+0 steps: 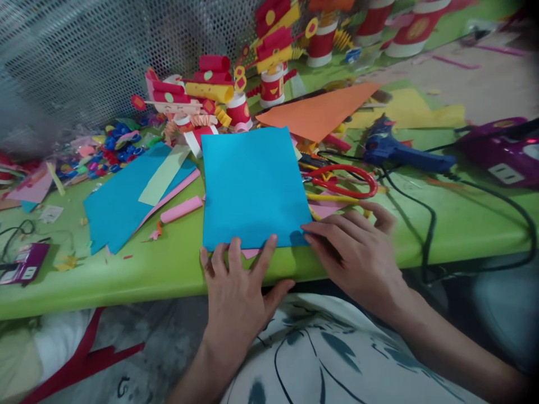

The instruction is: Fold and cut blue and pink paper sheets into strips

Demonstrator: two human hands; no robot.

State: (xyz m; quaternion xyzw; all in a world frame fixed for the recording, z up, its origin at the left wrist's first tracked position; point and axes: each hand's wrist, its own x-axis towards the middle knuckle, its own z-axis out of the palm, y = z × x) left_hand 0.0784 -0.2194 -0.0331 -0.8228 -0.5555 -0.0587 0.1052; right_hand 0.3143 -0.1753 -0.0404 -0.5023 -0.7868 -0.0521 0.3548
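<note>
A blue square sheet of paper (252, 185) lies in front of me near the table's front edge. My left hand (240, 286) rests with spread fingers on its lower left edge, the fingertips touching the paper. At the lower right corner, my right hand (357, 247) pinches the sheet between thumb and forefinger. Pink paper shows slightly under the sheet's lower edge. Red-handled scissors (345, 179) lie just right of the sheet, their blades partly hidden.
On the green table (147, 275) are more blue paper (122, 196), a pink paper roll (182, 209), a blue glue gun (404, 148) with black cables, and orange paper (322, 112). Red and yellow paper figures (273, 84) stand behind. A purple device (501, 148) sits at right.
</note>
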